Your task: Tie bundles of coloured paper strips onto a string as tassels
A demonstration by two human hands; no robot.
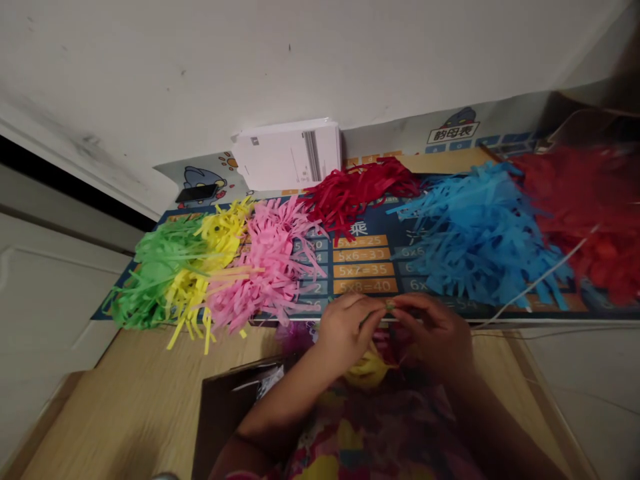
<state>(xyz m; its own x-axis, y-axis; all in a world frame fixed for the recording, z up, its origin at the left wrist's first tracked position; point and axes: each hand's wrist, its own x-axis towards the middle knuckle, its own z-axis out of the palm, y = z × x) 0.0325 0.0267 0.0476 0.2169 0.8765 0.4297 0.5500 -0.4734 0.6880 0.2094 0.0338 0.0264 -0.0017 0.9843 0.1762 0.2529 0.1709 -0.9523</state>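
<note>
Work in hand appears to be fine fingertip handling of a thin green strand (389, 305), located at the near edge of the printed mat (365, 270), between the hands. Left hand (345, 330) and right hand (440, 333) are each closed to a narrow pinch, tips nearly meeting, both apparently gripping the strand; exact contact is too small to confirm. Yellow fringe (367, 370) hangs just below them. The next move is judged to call for two steady, light pinches, since the strand looks easily dropped.

Legible writing: on the mat, "5x5=25", "5x6=30", "5x7=35", "5x8=40" and the character "乘"; further right, a partly covered "6x6". The far sheet (400, 137) bears "韵母表" on a sign. The white pack (277, 160), far side, carries a barcode (313, 155); its small print is unreadable. No brand could be identified.
</note>
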